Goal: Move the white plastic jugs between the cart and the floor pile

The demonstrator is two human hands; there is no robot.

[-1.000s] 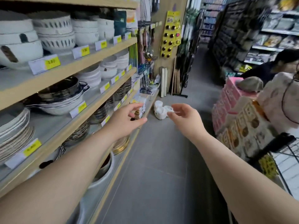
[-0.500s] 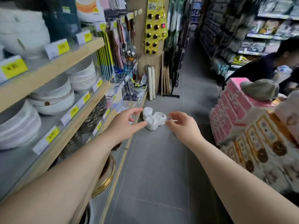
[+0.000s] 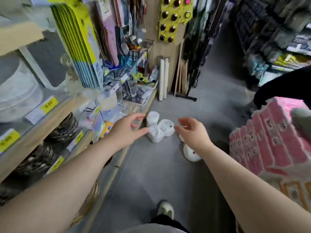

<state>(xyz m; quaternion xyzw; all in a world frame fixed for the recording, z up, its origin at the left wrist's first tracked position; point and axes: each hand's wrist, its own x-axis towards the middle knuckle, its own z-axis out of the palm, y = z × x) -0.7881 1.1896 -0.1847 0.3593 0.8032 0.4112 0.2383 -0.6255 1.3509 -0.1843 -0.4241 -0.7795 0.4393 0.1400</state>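
View has swung down the aisle since a second ago: bowl shelves mostly gone, grey tiled floor (image 3: 151, 174) fills the frame, both arms reaching lower toward the cluster of white moulded cup-shaped pieces (image 3: 159, 129) lying on it by the wooden shelf unit (image 3: 42, 132). Left hand (image 3: 125, 128) has fingers loosely spread, empty, thumb tip at the cluster's edge, contact unclear. Right hand (image 3: 193, 133) also relaxed, empty, just beside it, so pickup looks close.

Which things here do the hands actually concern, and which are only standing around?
In hand:
- left hand and right hand, both open, reaching down
- cluster of white containers on the floor between them
- further white container under the right wrist

Standing around:
- stacked bowls
- pink boxes
- yellow knob card
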